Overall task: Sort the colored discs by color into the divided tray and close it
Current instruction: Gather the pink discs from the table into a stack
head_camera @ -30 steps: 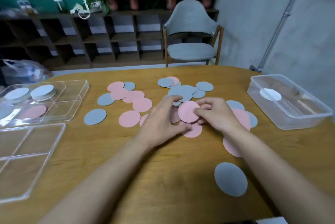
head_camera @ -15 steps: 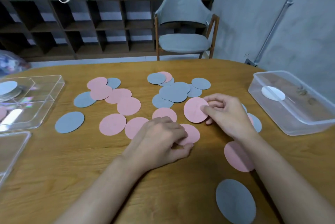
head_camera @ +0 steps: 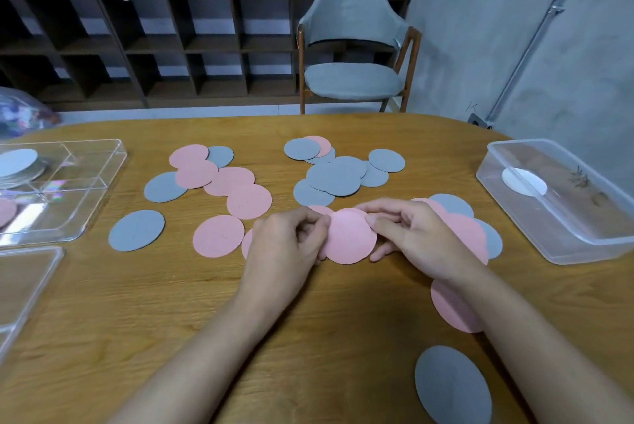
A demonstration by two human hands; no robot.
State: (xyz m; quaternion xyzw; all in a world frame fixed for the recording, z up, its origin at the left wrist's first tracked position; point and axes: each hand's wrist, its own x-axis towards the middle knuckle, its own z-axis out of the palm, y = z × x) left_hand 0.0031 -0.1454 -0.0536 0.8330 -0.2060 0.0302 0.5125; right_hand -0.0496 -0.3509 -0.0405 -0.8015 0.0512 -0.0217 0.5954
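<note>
Student: Where is the held pink disc (head_camera: pixel 350 235)?

Tutor: At the middle of the wooden table (head_camera: pixel 206 320), between both hands. The left hand (head_camera: pixel 288 242) pinches its left rim with curled fingers and thumb. The right hand (head_camera: pixel 415 238) pinches its upper right rim the same way. Fingertips of both hands show below its lower edge.

Student: Which way does it point?

Tutor: Its flat face is turned up toward the camera. Being round, it shows no long axis.

Student: And the loose discs?

Tutor: The pink group (head_camera: pixel 226 180) lies left of the hands, its discs overlapping. The grey group (head_camera: pixel 334 176) lies beyond the hands, also overlapping. More pink and grey discs lie partly under the right hand and forearm. A lone grey disc (head_camera: pixel 453 386) lies near the table's near edge, and a second grey disc (head_camera: pixel 136 230) lies toward the tray.

Student: The tray?

Tutor: The divided tray (head_camera: pixel 85 197) stands open at the left and is cut off by the frame, so its long axis cannot be told. A far compartment holds stacked grey discs (head_camera: pixel 17 163); a nearer one holds a sorted pink disc (head_camera: pixel 5 212). The clear lid (head_camera: pixel 31 286) lies flat just beside the tray, nearer the person. A clear tub (head_camera: pixel 566 218) stands at the far right, well apart.
</note>
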